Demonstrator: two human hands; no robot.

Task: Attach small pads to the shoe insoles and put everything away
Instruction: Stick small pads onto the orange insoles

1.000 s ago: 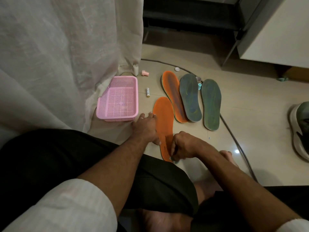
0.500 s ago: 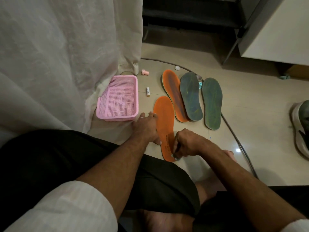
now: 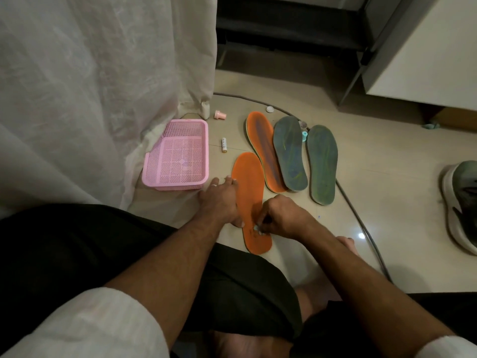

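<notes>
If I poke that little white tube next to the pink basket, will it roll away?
Probably yes. The little white tube looks round and lies on its side on the smooth, shiny floor, so a sideways poke would likely set it rolling. It looks small and probably light. Poked on its end, it would more likely slide or spin.
</notes>
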